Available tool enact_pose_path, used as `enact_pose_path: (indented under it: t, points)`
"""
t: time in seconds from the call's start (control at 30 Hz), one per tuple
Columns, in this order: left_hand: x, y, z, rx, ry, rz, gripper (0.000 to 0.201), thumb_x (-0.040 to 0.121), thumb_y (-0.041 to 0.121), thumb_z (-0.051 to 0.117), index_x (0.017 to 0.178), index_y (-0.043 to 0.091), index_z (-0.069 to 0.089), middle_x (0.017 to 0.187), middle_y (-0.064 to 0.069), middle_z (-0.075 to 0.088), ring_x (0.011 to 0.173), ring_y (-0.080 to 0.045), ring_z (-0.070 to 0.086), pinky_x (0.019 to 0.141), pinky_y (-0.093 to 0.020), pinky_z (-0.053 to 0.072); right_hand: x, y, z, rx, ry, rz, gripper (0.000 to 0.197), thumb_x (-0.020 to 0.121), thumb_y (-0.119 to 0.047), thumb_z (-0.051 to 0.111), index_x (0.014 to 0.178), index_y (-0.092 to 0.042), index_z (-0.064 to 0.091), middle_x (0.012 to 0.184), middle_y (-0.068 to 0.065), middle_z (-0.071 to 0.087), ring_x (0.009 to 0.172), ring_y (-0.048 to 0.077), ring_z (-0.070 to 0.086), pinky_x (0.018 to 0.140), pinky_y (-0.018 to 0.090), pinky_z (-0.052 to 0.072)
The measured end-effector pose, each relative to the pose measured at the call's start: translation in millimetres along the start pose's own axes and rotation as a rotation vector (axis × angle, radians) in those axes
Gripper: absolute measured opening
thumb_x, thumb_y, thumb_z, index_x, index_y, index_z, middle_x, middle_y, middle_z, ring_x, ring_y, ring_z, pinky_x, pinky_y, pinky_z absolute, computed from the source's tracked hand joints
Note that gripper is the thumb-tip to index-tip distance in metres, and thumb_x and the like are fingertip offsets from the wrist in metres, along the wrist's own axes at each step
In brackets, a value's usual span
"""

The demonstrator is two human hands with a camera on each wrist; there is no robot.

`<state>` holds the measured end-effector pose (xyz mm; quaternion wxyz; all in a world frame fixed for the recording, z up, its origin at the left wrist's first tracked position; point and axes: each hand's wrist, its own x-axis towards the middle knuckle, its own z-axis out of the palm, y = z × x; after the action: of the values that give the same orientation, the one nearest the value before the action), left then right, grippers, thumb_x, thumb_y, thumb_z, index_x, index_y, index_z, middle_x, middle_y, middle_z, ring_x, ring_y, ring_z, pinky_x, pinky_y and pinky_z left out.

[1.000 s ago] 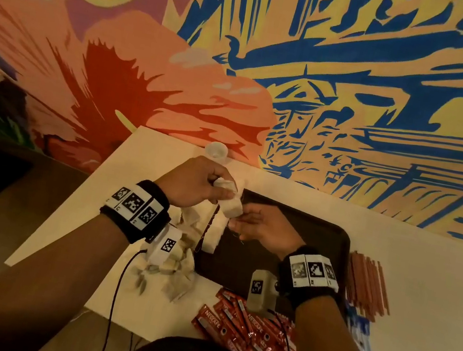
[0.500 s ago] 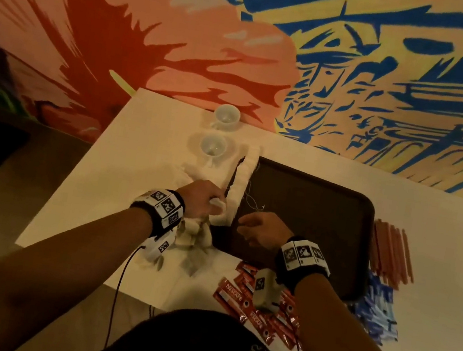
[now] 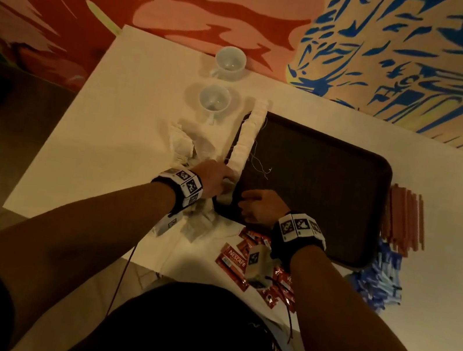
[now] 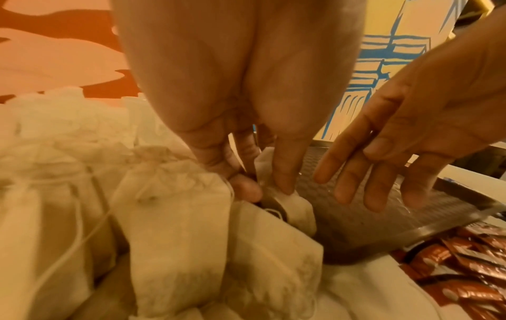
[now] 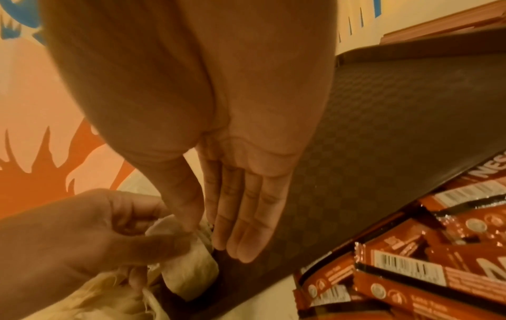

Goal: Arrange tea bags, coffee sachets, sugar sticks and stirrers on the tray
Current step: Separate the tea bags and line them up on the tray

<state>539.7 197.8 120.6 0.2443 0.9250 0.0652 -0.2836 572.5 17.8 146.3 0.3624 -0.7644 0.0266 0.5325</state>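
One tea bag (image 4: 290,205) in left hand (image 4: 240,121)

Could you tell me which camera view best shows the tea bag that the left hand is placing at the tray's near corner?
The left wrist view: the left hand pinches the tea bag over the tray edge. The right wrist view shows it partly behind the fingers. The head view shows only a pale patch.

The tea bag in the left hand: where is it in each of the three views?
Head: tea bag at the tray's near-left corner, mostly hidden by the left hand.
Left wrist: centre, pinched by fingers.
Right wrist: lower left, on the rim.
Shared landmark: the tray.
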Motion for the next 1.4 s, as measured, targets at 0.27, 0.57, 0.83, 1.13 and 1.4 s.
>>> enact_pose_path:
  t: [0.27,0.57,0.83,1.13,1.4]
  points:
    - [-11.2,-4.4,-8.0,-0.116,0.21,-0.014,0.034,0.091,0.019,0.065,0.125,0.021,0.06,0.121,-0.005,0.063,0.11,-0.025,0.06,0.094,-0.039,0.051,11.2,-7.1,11.6,0.06,-0.012,0.034,0.044,0.099,-0.003,0.059,0.142,-0.003,0.051,0.125,0.023,0.065,0.116,0.036,0.065,0.102,0.044,0.053]
    - [-26.7,-8.0,16.0,0.047,0.203,0.005,0.027,0.094,0.025,0.058,0.119,0.02,0.065,0.121,-0.002,0.059,0.112,-0.023,0.056,0.091,-0.035,0.047,26.6,-11.5,25.9,0.004,0.036,0.023,0.031,0.098,-0.002,0.059,0.128,0.006,0.057,0.123,0.025,0.066,0.107,0.033,0.069,0.098,0.049,0.055]
    - [-32.7,-13.2,21.7,0.173,0.116,0.049,0.029,0.099,0.03,0.049,0.118,0.019,0.068,0.121,-0.004,0.058,0.112,-0.028,0.052,0.095,-0.04,0.044,33.8,-7.5,32.8,-0.012,0.065,0.048,0.031,0.096,-0.001,0.056,0.126,0.003,0.062,0.12,0.025,0.068,0.108,0.037,0.07,0.093,0.045,0.059]
    - [-67.3,-42.9,7.8,-0.148,0.425,0.044,0.02,0.1,0.029,0.053,0.109,0.024,0.07,0.112,0.008,0.064,0.108,-0.015,0.055,0.093,-0.031,0.044,21.8,-8.2,22.2,-0.016,0.086,-0.002,0.038,0.094,0.001,0.056,0.132,0.002,0.059,0.126,0.031,0.064,0.084,0.026,0.059,0.095,0.051,0.055]
    - [-115.2,-81.0,32.3,-0.389,0.607,-0.164,0.016,0.091,0.018,0.065,0.106,0.025,0.062,0.1,0.007,0.06,0.079,-0.012,0.056,0.073,-0.031,0.047,15.8,-6.5,30.8,-0.302,0.062,-0.107,0.033,0.094,-0.03,0.07,0.122,-0.013,0.067,0.11,0.003,0.068,0.101,0.02,0.065,0.091,0.035,0.055]
